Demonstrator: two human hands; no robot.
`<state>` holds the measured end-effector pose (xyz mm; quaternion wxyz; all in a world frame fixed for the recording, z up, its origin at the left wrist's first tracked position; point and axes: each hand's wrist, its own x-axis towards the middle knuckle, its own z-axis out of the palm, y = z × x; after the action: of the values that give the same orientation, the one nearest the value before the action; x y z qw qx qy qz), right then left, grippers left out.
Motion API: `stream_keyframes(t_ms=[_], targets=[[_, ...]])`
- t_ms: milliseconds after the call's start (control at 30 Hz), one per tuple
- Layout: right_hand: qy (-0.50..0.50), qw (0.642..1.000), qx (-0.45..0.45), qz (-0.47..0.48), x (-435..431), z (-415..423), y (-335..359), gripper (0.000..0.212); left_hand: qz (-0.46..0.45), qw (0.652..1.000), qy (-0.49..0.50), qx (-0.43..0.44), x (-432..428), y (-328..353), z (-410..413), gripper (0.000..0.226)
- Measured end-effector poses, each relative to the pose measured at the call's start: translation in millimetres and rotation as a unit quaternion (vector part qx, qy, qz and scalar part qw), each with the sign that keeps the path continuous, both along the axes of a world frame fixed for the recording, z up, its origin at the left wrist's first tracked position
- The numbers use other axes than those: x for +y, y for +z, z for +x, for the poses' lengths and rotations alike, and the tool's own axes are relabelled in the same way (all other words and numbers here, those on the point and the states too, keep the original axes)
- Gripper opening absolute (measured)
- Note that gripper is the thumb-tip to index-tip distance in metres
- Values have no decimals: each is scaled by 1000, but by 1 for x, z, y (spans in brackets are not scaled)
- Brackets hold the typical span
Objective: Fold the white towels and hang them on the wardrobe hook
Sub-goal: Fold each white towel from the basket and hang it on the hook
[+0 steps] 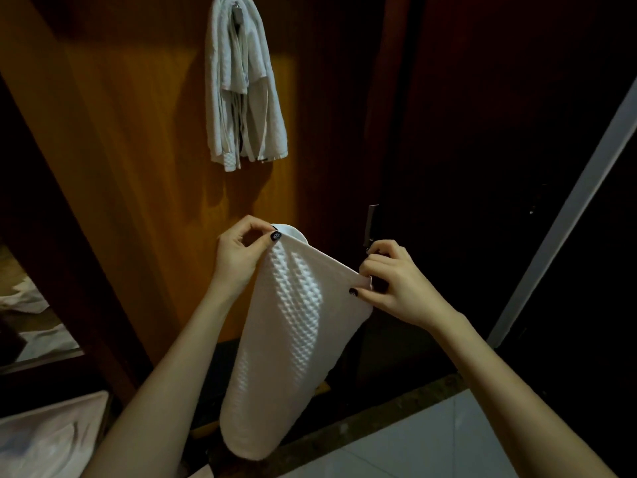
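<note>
Pale floor tiles (396, 443) lie nearest. Above them, the left hand (238, 253) and right hand (396, 281) each pinch a top corner of a folded white towel (293, 339). Beyond, hung towels (241, 91) drape from the wardrobe hook (237, 8).

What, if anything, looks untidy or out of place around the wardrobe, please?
The hung towels on the hook are bunched, with uneven lower edges; crumpled white cloth lies far left. The held towel looks neat.
</note>
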<state>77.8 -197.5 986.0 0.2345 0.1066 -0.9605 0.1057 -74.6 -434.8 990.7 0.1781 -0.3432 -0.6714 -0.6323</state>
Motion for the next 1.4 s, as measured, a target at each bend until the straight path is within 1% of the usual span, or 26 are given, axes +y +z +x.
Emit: stream_keyframes(t_ms=[67,133,233,333,467,533,600,667,767,833,933,1000,1100,1233,1300,1400], targets=[[12,1000,-15,-10,-1,-1,-2,14,6,1000,6,-2,-5,1,-3,29],[15,998,-36,-50,-3,-4,-2,14,14,1000,10,-6,-12,2,-7,29],[-11,994,-48,-94,-1,-6,0,13,37,999,27,-26,-24,1,-16,27],[-12,995,-34,-94,0,-7,-1,6,65,996,41,-51,-36,0,-24,26],[2,997,-23,-73,-6,-8,-4,22,77,995,36,-52,-41,1,-24,36],[10,996,-29,-87,-8,-8,-7,22,87,994,37,-50,-40,3,-23,38],[4,992,-26,-120,-7,-7,-11,18,92,994,42,-49,-39,4,-23,35],[-25,988,-3,-149,-7,-8,-15,10,81,995,46,-45,-37,5,-21,28],[-66,975,63,-201,-9,-8,-16,29,48,997,58,-24,-33,6,-15,25],[-85,969,91,-212,-9,-9,-12,29,29,997,73,-12,-31,9,-15,24],[-89,967,105,-215,-7,-11,0,25,3,996,87,-2,-33,10,-17,17],[-83,973,80,-200,-3,-13,12,22,4,995,95,-3,-35,8,-18,13],[-53,981,9,-188,2,-15,25,23,15,994,110,-18,-36,5,-21,11],[5,964,-48,-262,-2,-11,31,16,16,994,105,-35,-40,1,-27,11],[0,961,-54,-272,-3,-8,26,14,13,993,105,-44,-43,0,-31,17],[-49,960,-20,-273,-2,-6,21,16,8,995,90,-52,-42,1,-35,24]])
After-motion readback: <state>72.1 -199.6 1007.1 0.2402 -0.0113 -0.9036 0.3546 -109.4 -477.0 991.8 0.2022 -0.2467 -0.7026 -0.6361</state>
